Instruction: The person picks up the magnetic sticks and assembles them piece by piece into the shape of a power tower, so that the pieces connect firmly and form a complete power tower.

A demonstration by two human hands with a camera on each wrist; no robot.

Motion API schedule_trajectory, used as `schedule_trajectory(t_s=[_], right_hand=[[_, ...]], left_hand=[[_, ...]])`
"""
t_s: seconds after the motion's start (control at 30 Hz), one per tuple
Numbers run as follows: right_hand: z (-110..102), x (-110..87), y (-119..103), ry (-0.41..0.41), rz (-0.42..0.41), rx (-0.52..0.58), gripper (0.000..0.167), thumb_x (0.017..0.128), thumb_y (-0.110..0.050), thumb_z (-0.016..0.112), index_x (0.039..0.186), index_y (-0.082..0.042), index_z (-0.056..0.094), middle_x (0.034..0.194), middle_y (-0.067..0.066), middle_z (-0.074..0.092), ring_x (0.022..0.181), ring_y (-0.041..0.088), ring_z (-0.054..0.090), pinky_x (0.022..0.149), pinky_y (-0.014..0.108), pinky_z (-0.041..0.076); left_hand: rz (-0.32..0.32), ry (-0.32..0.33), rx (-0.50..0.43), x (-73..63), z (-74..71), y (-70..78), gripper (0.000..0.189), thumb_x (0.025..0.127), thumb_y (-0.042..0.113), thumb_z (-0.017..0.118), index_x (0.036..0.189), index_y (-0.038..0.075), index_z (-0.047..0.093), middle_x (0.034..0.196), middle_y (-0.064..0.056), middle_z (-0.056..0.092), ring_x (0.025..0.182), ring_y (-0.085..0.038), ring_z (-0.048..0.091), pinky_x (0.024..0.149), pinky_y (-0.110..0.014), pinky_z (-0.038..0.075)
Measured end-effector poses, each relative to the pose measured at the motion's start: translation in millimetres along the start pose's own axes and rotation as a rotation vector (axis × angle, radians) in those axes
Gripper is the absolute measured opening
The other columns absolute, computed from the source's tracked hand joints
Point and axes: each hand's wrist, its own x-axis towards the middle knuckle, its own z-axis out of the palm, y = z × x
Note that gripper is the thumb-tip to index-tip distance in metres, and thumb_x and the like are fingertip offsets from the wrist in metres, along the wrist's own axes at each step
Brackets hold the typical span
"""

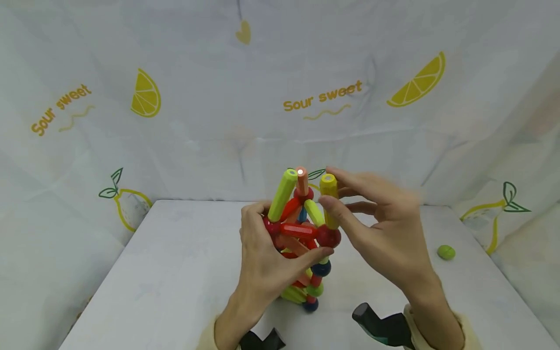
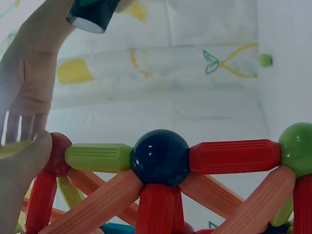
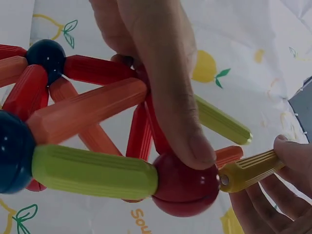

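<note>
A tower of magnetic sticks and balls point(image 1: 302, 231) stands on the table between the hands, with red, orange, green and blue pieces. My left hand point(image 1: 271, 257) grips its upper part, the thumb against a dark red ball point(image 3: 185, 185) at the near right corner. My right hand point(image 1: 385, 218) pinches a yellow stick point(image 1: 329, 189) between thumb and fingers. That stick's lower end, with its metal tip, meets the same red ball in the right wrist view. A green stick point(image 1: 282, 195) and an orange stick point(image 1: 302, 181) also point up from the top.
A loose green ball point(image 1: 446, 252) lies on the white table point(image 1: 188, 272), off to the right. Behind the table hangs a pale cloth point(image 1: 210, 97) with lemon prints. Dark devices point(image 1: 385, 325) are strapped at both wrists.
</note>
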Motion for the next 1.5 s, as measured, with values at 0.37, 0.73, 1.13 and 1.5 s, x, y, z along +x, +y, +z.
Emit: schedule_trajectory(t_s=[0.37,0.73,1.13,1.5], right_hand=[[50.4,28.5,-157.4,-0.024,0.042,-0.274,0.047,0.083,0.004,0.080,0.127,-0.009,0.072,0.102,0.005,0.078,0.089,0.007,0.071,0.073,0.018,0.060],[55.0,28.6,-153.6,-0.044,0.079,-0.336,0.040,0.088,-0.007,0.079,0.127,-0.011,0.073,0.102,0.001,0.078,0.084,0.010,0.071,0.072,0.021,0.060],[53.1,28.5,-150.4,-0.079,0.068,-0.341,0.043,0.089,-0.005,0.077,0.131,-0.012,0.071,0.103,0.000,0.077,0.087,0.012,0.072,0.075,0.022,0.061],[-22.1,14.7,-88.7,0.051,0.206,-0.545,0.036,0.099,-0.016,0.067,0.135,-0.009,0.067,0.122,0.019,0.072,0.099,-0.019,0.052,0.084,-0.004,0.040]], left_hand=[[0.286,0.050,0.011,9.0,-11.0,-6.1,0.057,0.094,0.032,0.071,0.140,0.007,0.051,0.117,-0.006,0.066,0.099,-0.017,0.054,0.082,-0.033,0.041],[0.325,0.031,-0.002,15.9,-16.9,-6.7,0.046,0.098,0.006,0.058,0.144,0.004,0.055,0.103,-0.009,0.064,0.089,-0.015,0.048,0.066,-0.022,0.043],[0.253,-0.026,-0.028,11.0,-24.2,-10.2,0.058,0.076,0.020,0.091,0.128,0.007,0.067,0.111,-0.007,0.065,0.099,-0.014,0.057,0.065,-0.019,0.055],[0.202,-0.069,-0.056,8.5,-25.2,-13.4,0.051,0.074,0.025,0.093,0.117,0.008,0.072,0.106,-0.004,0.059,0.098,-0.011,0.055,0.064,-0.019,0.054]])
